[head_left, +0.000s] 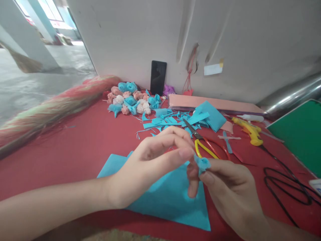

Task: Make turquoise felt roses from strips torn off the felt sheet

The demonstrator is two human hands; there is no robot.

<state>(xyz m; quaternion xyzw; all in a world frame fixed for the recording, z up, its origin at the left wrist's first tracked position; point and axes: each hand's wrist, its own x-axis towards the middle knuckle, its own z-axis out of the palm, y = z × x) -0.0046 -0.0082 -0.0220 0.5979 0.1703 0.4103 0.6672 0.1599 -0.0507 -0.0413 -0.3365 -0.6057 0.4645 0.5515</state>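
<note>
A small blue paper flower (204, 163), rolled in the middle, is pinched between the thumb and forefinger of my right hand (233, 190). My left hand (160, 160) comes in from the left, its fingers bent and closed at the flower's left edge; the exact contact is partly hidden. Below both hands lies a large sheet of blue crepe paper (173, 204), partly covered by the left hand. Just behind the flower, scissors (198, 135) with red and yellow handles rest with their blades among blue paper scraps (163, 122).
Blue, pink and white paper flowers (132, 100) are heaped at the back, near an upright black phone (158, 77). Folded blue paper (210, 115) lies before a long pink pack (213, 102). At right are a yellow glue gun (250, 131), its black cord (276, 180) and a green board (301, 137).
</note>
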